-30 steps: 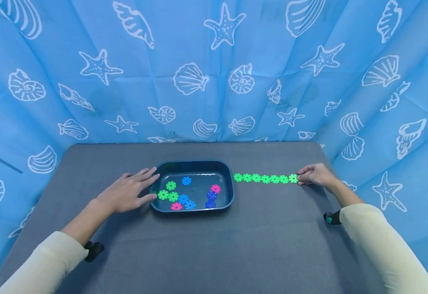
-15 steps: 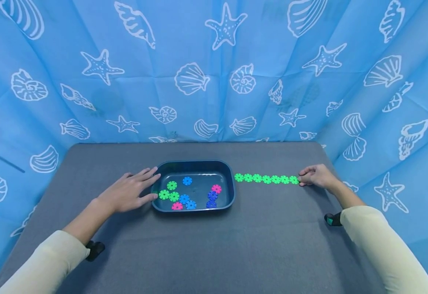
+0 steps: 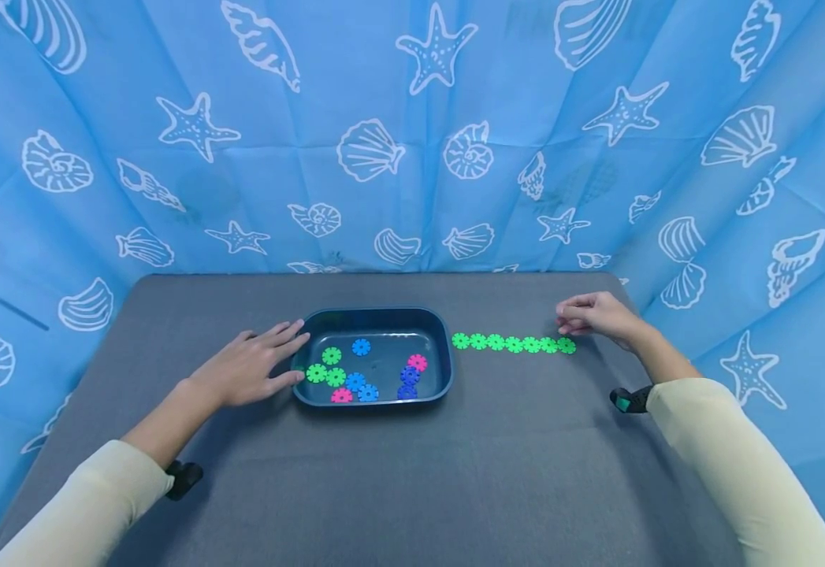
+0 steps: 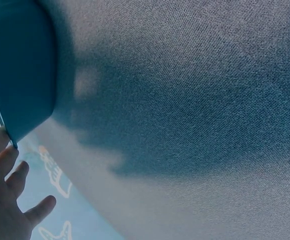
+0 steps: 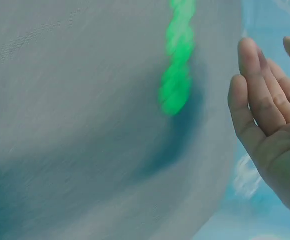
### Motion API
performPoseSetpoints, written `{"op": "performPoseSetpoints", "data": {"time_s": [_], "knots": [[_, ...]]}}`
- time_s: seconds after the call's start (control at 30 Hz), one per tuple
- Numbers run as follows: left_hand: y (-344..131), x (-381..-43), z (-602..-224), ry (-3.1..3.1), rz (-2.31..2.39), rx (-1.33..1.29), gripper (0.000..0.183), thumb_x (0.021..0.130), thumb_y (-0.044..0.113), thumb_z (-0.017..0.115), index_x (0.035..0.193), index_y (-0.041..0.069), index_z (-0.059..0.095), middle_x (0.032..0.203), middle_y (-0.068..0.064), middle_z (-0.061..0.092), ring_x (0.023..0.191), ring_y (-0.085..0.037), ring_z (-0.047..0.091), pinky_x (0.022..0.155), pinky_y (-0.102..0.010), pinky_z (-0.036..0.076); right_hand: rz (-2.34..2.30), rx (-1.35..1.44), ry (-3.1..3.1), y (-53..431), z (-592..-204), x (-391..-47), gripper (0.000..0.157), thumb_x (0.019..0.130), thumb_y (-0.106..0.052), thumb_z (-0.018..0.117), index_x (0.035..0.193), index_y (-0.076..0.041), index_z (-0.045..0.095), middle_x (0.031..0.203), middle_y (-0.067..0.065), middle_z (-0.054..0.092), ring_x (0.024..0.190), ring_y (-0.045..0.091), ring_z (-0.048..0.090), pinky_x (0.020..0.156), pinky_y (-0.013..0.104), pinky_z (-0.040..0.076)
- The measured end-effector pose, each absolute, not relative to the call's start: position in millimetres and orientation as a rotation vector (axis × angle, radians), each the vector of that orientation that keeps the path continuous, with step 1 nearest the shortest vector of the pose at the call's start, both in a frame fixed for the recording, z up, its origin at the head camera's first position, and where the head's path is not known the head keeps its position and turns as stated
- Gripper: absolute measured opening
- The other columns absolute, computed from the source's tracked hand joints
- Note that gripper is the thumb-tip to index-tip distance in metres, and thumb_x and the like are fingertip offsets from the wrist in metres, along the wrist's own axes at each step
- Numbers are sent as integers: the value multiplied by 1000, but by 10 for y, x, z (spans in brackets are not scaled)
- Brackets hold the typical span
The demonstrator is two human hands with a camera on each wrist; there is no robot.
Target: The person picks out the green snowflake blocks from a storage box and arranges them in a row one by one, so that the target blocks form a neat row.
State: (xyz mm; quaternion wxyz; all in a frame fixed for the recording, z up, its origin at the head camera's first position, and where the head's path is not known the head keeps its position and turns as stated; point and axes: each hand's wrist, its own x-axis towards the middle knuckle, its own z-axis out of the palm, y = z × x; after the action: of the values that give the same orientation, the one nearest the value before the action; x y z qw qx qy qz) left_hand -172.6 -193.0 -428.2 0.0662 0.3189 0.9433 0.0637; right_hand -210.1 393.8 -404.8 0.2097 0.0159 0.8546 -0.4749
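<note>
My left hand (image 3: pixel 250 367) rests its spread, straight fingers on the left rim of a dark blue tray (image 3: pixel 377 405); in the left wrist view, fingertips overlap the rim of the tray (image 4: pixel 22 65). Several notched plastic discs lie inside: green discs (image 3: pixel 331 356), blue discs (image 3: pixel 361 347), pink discs (image 3: pixel 418 362) and dark blue discs (image 3: pixel 409 376). To the tray's right runs a straight row of linked green discs (image 3: pixel 514 344). Just above its right end hovers my right hand (image 3: pixel 602 316), fingers loosely bent. The right wrist view shows this hand (image 5: pixel 272 110) holding nothing, thumb apart from the fingers.
A grey cloth-covered table (image 3: pixel 412 488) carries everything. Behind and at both sides hangs a blue curtain (image 3: pixel 277 157) with white shells and starfish. Small black wrist cameras sit under the left cuff (image 3: pixel 183 479) and right cuff (image 3: pixel 630 400).
My right hand has let go of the row's right end and moved up and slightly left. The green row lies as before. My left hand stays at the tray rim.
</note>
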Motion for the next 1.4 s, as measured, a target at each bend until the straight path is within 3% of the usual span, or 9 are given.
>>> {"op": "performPoseSetpoints", "data": {"time_s": [0.27,0.57,0.7,0.87,1.07,1.4], "knots": [[-1896,-1757,-4288,2847,202,1000,70,97,47,60,152,8,41,160,-16,31,145,-40,31,106,-68,32,-1239,-211,2359,3276,-3702,-2186,42,105,-21,53,131,11,56,108,16,72,99,30,70,85,36,57],[-1881,-1769,-4283,2832,187,974,72,97,49,60,153,9,40,160,-15,30,145,-39,30,106,-69,31,-1205,-364,2255,2409,-3617,-2324,40,104,-22,55,130,9,58,114,22,70,108,39,67,90,41,56],[-1870,-1764,-4283,2836,190,974,71,97,49,60,152,9,41,160,-15,30,145,-39,31,106,-69,31,-1109,-429,2234,2060,-3646,-2337,42,104,-19,54,134,11,55,122,26,66,109,34,68,94,43,53],[-1880,-1754,-4275,2835,190,969,71,97,48,60,152,8,41,160,-16,31,145,-40,31,106,-69,31,-967,-534,2234,1649,-3759,-2334,44,104,-21,54,136,10,54,129,23,63,113,31,66,97,38,52],[-1905,-1749,-4274,2829,195,950,71,97,48,60,152,8,41,160,-15,30,145,-40,31,106,-69,31,-832,-618,2184,1261,-3866,-2305,46,106,-26,51,139,6,54,135,18,61,118,29,64,105,41,45],[-1930,-1758,-4289,2830,171,941,73,97,51,58,153,8,40,160,-15,29,145,-40,31,105,-69,32,-734,-727,2102,930,-4019,-2320,48,103,-21,55,143,3,48,133,15,62,124,26,59,106,38,45]]}}
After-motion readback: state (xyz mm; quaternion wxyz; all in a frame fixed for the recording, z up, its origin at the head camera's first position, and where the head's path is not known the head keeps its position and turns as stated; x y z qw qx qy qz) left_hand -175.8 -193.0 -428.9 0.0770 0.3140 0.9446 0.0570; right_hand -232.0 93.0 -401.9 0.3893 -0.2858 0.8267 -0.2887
